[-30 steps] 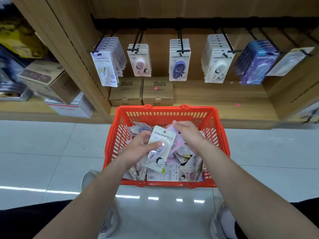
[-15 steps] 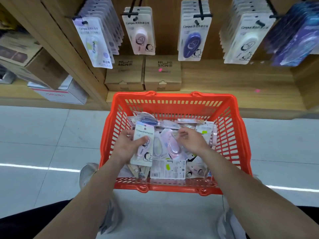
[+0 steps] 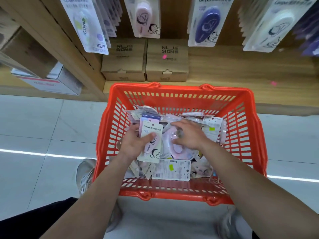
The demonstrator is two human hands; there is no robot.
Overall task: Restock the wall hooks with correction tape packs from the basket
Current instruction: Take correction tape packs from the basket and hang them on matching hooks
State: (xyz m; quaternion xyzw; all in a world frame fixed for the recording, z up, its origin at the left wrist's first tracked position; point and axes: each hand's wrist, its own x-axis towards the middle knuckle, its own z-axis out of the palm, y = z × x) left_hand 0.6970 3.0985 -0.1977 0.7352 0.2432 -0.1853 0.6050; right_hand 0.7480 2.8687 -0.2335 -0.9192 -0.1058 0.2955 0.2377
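An orange plastic basket (image 3: pixel 241 135) stands on the floor below me, filled with several loose correction tape packs. My left hand (image 3: pixel 133 144) grips a small stack of packs; the front one is a white card with a pink tape (image 3: pixel 151 144), thumb across its face. My right hand (image 3: pixel 187 135) reaches down into the heap, fingers spread over a pink pack (image 3: pixel 174 145) lying there. Rows of packs hang on the wall hooks above: a pale green one (image 3: pixel 86 26), a pink one (image 3: pixel 145 16), a dark blue one (image 3: pixel 205 23) and a white one (image 3: pixel 272 26).
Two brown cardboard boxes (image 3: pixel 145 61) sit on the low wooden shelf (image 3: pixel 241 69) behind the basket. More boxes (image 3: pixel 48 80) are stacked in the left bay. My shoes (image 3: pixel 85 175) stand on the grey tiled floor beside the basket.
My head has dropped closer to the basket, so the hooks have slid up out of view. My left hand keeps its packs. My right hand has moved down onto the pink pack.
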